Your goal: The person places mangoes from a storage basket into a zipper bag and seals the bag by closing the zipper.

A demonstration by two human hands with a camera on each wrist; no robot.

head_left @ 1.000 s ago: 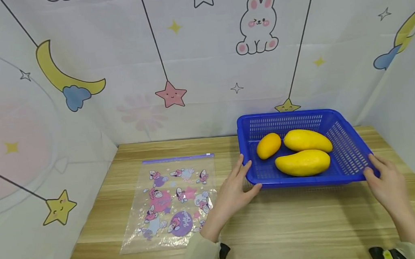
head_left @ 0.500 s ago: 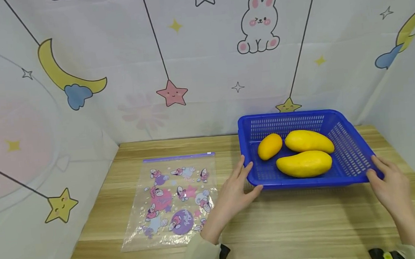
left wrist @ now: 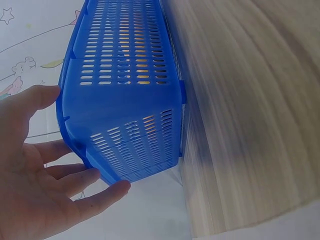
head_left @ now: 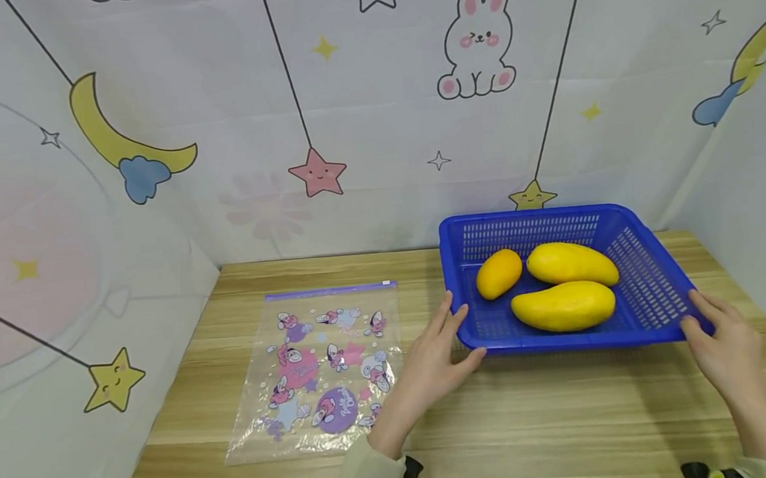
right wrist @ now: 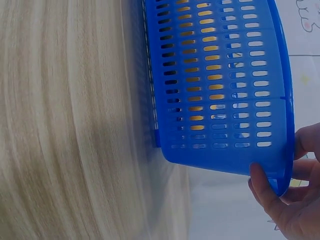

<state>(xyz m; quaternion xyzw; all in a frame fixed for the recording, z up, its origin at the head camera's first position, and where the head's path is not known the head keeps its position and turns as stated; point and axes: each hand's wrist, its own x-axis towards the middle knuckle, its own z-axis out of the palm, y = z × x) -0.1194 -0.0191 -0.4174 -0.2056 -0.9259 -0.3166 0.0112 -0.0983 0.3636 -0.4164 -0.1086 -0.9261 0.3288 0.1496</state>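
Observation:
A blue perforated plastic basket stands at the back right of the table, holding three yellow mangoes: a small one, a larger one behind and another large one in front. At its front left corner my left hand holds the rim, thumb along the front and fingers on the left side. My right hand grips the front right corner. In the right wrist view that hand's thumb and fingers close around the rim. The left wrist view shows the basket's slotted wall upright, its base right at the tabletop.
A clear zip bag with pink and purple cartoon prints lies flat left of my left forearm, its purple slider edge away from me. A printed white cloth hangs right behind the wooden table and along both sides.
The basket has slid slightly toward me and a little right, with the mangoes in it and both hands staying at its corners. The bag has not moved.

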